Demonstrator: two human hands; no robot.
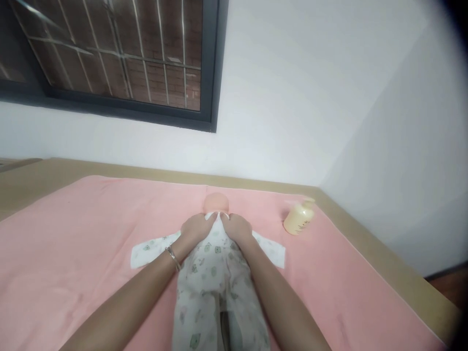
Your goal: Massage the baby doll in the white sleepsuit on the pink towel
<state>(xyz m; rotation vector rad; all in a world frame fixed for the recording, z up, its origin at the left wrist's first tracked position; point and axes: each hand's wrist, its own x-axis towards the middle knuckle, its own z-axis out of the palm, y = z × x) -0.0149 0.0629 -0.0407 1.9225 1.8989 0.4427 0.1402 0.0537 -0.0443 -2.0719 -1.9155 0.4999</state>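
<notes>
A baby doll [216, 201] lies on its back on a pink mat, its head toward the wall. It wears white baby clothes [210, 270] with a small green print, the sleeves spread out to both sides. My left hand [197, 228] is closed at the left of the collar, thumb on the cloth just below the head. Mirroring it, my right hand [237, 228] grips the right of the collar, its thumb close to the other one. Both hands' fingers curl round the shoulders and are partly hidden. A bracelet [173, 257] circles my left wrist.
A pale yellow pump bottle [300, 218] stands on the pink mat [91, 229] to the right of the doll. The mat covers a light wooden surface [263, 184] set against a white wall [278, 107]. A dark-framed window [215, 63] with bars is at upper left.
</notes>
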